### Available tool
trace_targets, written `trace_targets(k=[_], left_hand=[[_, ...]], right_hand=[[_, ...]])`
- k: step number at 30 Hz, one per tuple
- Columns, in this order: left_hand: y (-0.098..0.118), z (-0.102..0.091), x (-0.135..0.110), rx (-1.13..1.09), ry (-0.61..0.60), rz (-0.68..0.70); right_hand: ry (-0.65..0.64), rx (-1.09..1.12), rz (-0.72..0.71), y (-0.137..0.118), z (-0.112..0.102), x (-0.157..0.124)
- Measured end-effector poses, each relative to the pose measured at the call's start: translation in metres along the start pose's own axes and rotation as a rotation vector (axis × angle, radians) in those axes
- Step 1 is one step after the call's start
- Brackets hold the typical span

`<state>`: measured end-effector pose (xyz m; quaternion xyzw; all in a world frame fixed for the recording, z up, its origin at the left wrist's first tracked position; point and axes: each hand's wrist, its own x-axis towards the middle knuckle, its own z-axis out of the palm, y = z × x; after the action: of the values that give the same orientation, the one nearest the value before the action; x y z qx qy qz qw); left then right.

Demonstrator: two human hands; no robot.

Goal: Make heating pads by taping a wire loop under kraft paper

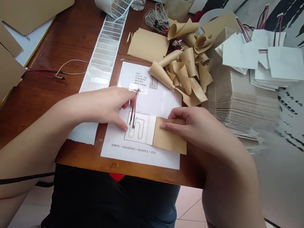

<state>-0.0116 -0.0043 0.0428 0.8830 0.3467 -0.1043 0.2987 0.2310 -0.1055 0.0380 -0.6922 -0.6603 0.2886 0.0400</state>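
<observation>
On the printed white sheet [140,157], marked DRS-206DC-E001-01, a thin heating wire [138,128] is bent in loops inside a rectangle. Red and black leads with a small black part [133,126] run upward from it. My left hand [114,105] arches beside these leads, its thumb at the rectangle's left edge and apart from the curled fingers. Whether its fingertips touch the leads is unclear. Between thumb and bent fingers, my right hand [189,124] pinches a piece of brown backing paper [168,138]. A white strip [151,127] shows along its left edge, next to the loops.
Curled brown paper scraps [186,68] and flat brown sheets [148,45] lie behind the printed sheet. Right of them stands a stack [253,108] topped by white pads [240,52] with leads. A label strip [104,48], loose leads [45,70] and cardboard [38,8] are leftward.
</observation>
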Motion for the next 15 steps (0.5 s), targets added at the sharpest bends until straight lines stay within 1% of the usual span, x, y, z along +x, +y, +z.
trace_targets(k=[2, 7, 10, 13, 15], left_hand=[[0.000, 0.003, -0.003, 0.039, -0.050, 0.010], [0.005, 0.009, -0.007, 0.057, -0.064, -0.030], [0.006, 0.008, -0.007, 0.060, -0.088, -0.049], [0.005, 0.008, -0.006, 0.047, -0.089, -0.047], [0.004, 0.008, -0.006, 0.035, -0.082, -0.043]], right_hand=[[-0.015, 0.015, 0.012, 0.004, -0.003, 0.000], [-0.029, -0.082, 0.124, 0.014, -0.009, -0.009], [0.020, -0.158, 0.220, 0.016, -0.016, -0.019], [0.047, -0.192, 0.342, 0.018, -0.027, -0.031], [0.119, -0.205, 0.385, 0.024, -0.036, -0.040]])
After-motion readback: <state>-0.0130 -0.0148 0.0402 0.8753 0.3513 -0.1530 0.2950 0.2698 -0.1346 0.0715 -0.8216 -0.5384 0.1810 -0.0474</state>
